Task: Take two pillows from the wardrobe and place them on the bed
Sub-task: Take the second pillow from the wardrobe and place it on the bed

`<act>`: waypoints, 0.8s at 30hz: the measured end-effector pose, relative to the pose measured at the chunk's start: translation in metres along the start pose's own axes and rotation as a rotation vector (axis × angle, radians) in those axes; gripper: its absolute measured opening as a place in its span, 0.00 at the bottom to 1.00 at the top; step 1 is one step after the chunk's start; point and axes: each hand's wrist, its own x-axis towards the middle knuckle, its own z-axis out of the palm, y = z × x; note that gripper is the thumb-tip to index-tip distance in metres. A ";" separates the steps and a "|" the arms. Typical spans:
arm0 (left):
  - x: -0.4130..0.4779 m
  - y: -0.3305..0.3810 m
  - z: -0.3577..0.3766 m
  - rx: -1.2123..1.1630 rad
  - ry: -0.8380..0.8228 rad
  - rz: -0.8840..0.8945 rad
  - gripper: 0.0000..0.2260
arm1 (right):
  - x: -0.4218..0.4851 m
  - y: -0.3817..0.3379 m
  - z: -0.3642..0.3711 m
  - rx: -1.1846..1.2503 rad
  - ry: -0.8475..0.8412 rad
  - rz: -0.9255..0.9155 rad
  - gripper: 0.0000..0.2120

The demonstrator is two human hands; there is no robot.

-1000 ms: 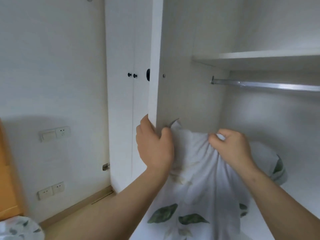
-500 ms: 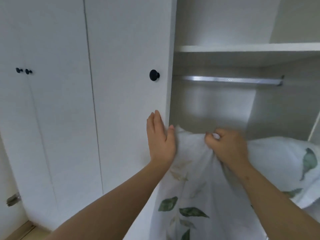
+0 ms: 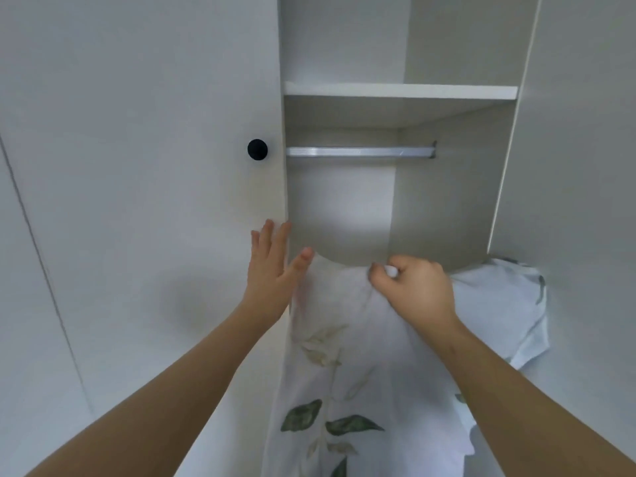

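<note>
Pinching the leaf-print pillow [image 3: 344, 390] at its top edge inside the wardrobe [image 3: 447, 187], the right hand [image 3: 418, 290] seemed mid-pull, while the left hand [image 3: 272, 273] lay flat and unclenched against the door [image 3: 155, 166], so drawing it clear came next.

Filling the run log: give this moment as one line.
left hand open, flat on wardrobe door | right hand pinching leaf-print pillow | pillow in wardrobe
</note>
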 end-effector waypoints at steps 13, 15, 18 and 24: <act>-0.024 0.039 0.015 0.605 -0.598 0.653 0.27 | -0.065 -0.046 -0.012 -0.046 0.198 0.269 0.19; -0.032 0.047 0.024 0.518 -0.694 0.621 0.24 | -0.081 -0.046 -0.022 -0.087 0.190 0.325 0.18; -0.047 0.067 0.037 0.351 -0.773 0.625 0.23 | -0.102 -0.042 -0.046 -0.192 0.201 0.388 0.19; -0.092 0.116 0.062 0.158 -0.840 0.755 0.21 | -0.133 -0.024 -0.121 -0.322 0.206 0.554 0.16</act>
